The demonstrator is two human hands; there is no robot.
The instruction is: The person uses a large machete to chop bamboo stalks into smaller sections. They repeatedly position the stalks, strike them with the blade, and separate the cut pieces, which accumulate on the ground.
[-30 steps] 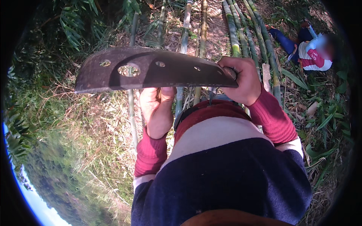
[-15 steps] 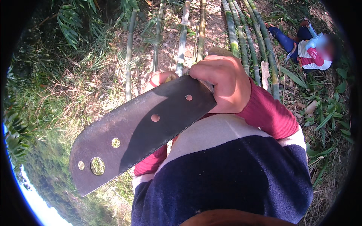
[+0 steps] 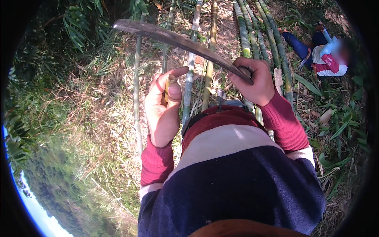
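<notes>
My right hand is closed around the handle of a broad-bladed machete, seen nearly edge-on. Its blade reaches up and left, over the bamboo poles and above my other hand. Between the thumb and fingers of my left hand is a short, narrow piece of yellowish bamboo, held upright. The index finger points right, toward the space under the blade. Blade and bamboo piece are apart. Most of the handle is hidden by my right fingers.
Several long bamboo poles lie on the ground ahead, over dry leaves. Another person is low to the ground at the far right. Green foliage stands at the upper left, with cut leaves to the right.
The machete has swung up and away from in front of me, turning from flat to edge-on. My hands have separated, bringing my left hand and the bamboo piece into view.
</notes>
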